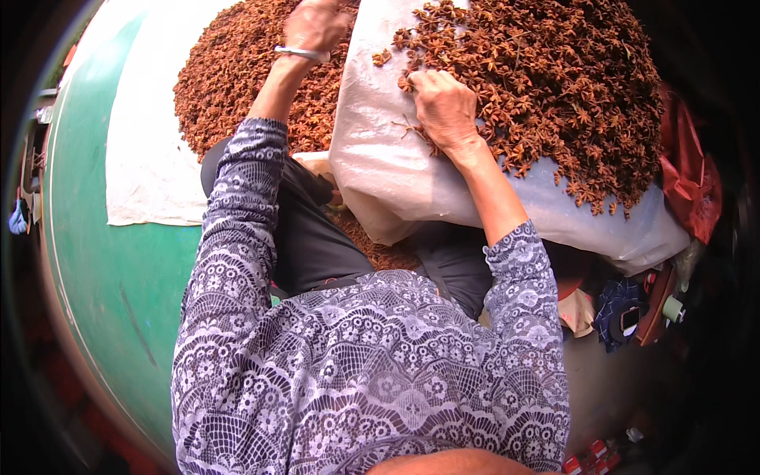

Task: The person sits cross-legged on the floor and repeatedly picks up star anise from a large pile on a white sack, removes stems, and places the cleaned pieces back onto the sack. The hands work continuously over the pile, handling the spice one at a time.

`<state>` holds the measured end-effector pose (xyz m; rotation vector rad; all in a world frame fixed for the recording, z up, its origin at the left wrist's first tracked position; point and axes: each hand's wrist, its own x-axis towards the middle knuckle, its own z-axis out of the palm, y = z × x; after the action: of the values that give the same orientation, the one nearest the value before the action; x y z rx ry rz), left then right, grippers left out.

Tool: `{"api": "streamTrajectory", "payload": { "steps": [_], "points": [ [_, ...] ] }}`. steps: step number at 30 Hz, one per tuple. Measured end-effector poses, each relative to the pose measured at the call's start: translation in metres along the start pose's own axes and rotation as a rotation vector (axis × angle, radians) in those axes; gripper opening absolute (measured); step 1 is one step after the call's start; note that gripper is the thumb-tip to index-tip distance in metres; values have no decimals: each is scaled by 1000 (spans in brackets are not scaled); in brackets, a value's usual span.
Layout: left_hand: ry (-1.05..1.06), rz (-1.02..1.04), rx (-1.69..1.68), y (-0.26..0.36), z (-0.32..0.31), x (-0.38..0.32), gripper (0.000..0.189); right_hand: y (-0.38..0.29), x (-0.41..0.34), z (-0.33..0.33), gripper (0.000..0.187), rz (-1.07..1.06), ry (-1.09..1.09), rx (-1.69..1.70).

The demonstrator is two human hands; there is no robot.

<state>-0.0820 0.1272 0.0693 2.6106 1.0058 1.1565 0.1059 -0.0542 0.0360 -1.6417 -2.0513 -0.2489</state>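
Observation:
My right hand (444, 107) is curled at the left edge of a heap of dried star anise (570, 89). A brown star anise pod (405, 82) shows at its pinched fingertips. Beneath the heap lies a whitish plastic sheet (380, 142), with a loose pod (381, 57) and some thin stalks (408, 127) on it. My left hand (317, 27), with a silver bangle on the wrist, is blurred at the top edge, over a second, wider star anise pile (237, 77). Its fingers are too smeared to tell whether they hold anything.
On the left, a white cloth (151, 148) covers part of the green floor (107, 285). A red plastic bag (689, 172) hangs at the right. A phone (630, 318) rests on dark fabric (608, 306) at lower right, near a pale green cylindrical object (673, 309).

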Motion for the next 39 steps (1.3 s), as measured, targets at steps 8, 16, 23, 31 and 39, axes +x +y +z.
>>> {"api": "streamTrajectory", "payload": {
  "steps": [8,16,23,31,39],
  "points": [
    [-663,-196,-853,64,50,-2,23,11,32,-43,40,167,161,398],
    [83,296,511,46,17,8,12,60,4,-132,24,110,-845,746],
    [-343,147,72,44,68,-7,12,47,33,-38,35,72,-37,-68],
    [-521,-322,-288,41,15,-27,28,9,-15,-38,29,-2,-187,13],
    [-615,-485,-1411,68,7,-16,20,25,39,-49,13,-37,-84,-160]
  ]
}}
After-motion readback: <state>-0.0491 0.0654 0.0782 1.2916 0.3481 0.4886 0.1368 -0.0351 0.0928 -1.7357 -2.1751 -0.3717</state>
